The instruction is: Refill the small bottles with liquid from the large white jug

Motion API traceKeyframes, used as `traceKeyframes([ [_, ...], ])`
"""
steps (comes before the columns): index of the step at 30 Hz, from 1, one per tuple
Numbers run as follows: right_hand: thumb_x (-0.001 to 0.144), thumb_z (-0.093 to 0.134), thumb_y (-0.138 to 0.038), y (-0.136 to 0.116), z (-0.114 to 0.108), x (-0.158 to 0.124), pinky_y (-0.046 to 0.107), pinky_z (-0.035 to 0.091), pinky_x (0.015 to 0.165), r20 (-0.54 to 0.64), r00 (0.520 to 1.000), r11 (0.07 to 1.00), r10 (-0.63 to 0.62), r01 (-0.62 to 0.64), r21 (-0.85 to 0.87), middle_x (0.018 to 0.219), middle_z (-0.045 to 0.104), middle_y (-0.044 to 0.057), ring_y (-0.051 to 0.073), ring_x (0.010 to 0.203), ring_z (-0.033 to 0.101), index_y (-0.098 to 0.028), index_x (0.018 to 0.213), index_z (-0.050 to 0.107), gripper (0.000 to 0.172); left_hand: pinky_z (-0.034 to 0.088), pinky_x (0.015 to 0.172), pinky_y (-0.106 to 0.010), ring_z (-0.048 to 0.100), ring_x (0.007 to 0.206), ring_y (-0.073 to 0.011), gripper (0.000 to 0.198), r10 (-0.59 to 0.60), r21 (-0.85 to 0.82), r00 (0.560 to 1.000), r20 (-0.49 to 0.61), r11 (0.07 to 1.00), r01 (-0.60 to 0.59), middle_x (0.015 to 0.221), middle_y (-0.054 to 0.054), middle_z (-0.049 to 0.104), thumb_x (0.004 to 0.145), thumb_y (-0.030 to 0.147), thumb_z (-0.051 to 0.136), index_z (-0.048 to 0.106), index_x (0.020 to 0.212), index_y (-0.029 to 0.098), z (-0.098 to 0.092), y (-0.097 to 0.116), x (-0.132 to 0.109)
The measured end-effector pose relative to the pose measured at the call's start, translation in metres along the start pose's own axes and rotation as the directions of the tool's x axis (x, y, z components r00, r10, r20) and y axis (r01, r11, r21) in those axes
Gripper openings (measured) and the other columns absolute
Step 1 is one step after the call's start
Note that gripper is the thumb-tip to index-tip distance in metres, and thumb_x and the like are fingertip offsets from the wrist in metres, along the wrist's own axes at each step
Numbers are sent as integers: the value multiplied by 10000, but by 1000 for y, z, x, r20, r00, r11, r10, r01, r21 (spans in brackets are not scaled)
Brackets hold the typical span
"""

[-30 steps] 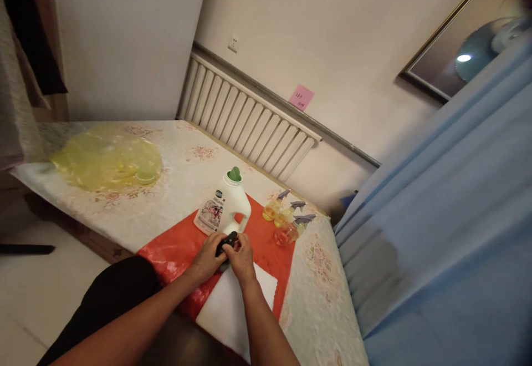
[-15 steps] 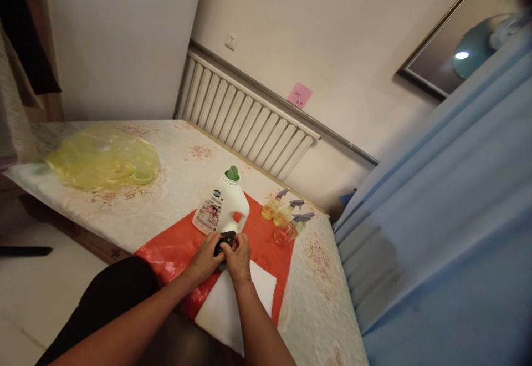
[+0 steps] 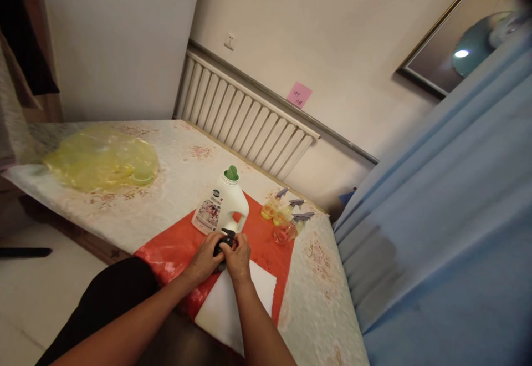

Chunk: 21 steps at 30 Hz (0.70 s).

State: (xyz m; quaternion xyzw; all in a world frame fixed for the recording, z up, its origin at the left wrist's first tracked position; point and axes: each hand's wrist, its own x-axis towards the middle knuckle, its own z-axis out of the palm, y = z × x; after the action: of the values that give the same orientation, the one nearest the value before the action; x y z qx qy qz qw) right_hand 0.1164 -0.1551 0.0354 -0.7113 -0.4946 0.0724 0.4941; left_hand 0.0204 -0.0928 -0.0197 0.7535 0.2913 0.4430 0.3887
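Both my hands meet over the red sheet, just in front of a white jug. My left hand point(image 3: 208, 258) has its fingers wrapped round the left side of a small black object point(image 3: 226, 239) with a lever-like tip; its exact kind I cannot make out. On the object's right side, my right hand point(image 3: 238, 259) grips it with thumb and fingers. The fingers cover much of it. Upright behind them stands the white jug point(image 3: 228, 199), with a side handle, a printed label and a green piece point(image 3: 231, 173) in its mouth. A white cloth or pad point(image 3: 261, 285) lies under my forearms.
Three small spray bottles point(image 3: 282, 234) with grey triggers stand at the red sheet's point(image 3: 266, 247) right edge. A yellow plastic bag point(image 3: 100, 158) lies at the far left of the flowered tablecloth point(image 3: 199, 152). A radiator point(image 3: 245, 116) runs behind; a blue curtain point(image 3: 436, 216) hangs at right.
The black object has turned slightly in my fingers, its lever-like tip now standing higher. Both hands stay in nearly the same place, and the other things have not moved.
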Motion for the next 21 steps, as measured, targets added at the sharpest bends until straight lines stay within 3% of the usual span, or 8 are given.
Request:
traceKeyframes([
  [4, 683, 658, -204, 6, -2, -2, 247, 474, 639, -1, 1000, 1000, 20, -20, 10, 784, 589, -11, 136, 628, 530, -180, 878, 665, 196, 436, 993, -457, 549, 1088, -265, 323, 5, 8, 1000, 4, 1000, -5, 1115, -85, 590, 761, 217, 580, 561, 1084, 209, -1, 2, 0],
  [8, 723, 633, -215, 26, -24, -7, 268, 503, 692, -7, 999, 999, 42, -42, -5, 796, 648, 4, 158, 676, 599, -166, 1079, 646, 360, 434, 997, -455, 553, 1097, -268, 338, 0, 22, 1000, 7, 1000, 0, 1126, -82, 591, 751, 244, 611, 564, 1084, 212, -2, 2, 0],
  [15, 718, 545, -143, 81, -81, -45, 279, 479, 604, -85, 994, 986, 68, -80, -146, 701, 644, 12, 182, 607, 587, -181, 900, 681, 231, 424, 1012, -459, 554, 1119, -279, 352, -22, 58, 1000, 4, 998, 22, 1154, -89, 591, 750, 275, 624, 570, 1089, 201, -2, 1, 2],
  [21, 789, 486, -141, 122, -107, -87, 312, 503, 682, -144, 989, 962, 35, -72, -264, 779, 676, 50, 213, 703, 639, -170, 978, 666, 263, 421, 1017, -463, 560, 1122, -285, 357, -31, 99, 999, 21, 995, 29, 1153, -97, 602, 758, 303, 611, 575, 1093, 187, -4, 4, 4],
])
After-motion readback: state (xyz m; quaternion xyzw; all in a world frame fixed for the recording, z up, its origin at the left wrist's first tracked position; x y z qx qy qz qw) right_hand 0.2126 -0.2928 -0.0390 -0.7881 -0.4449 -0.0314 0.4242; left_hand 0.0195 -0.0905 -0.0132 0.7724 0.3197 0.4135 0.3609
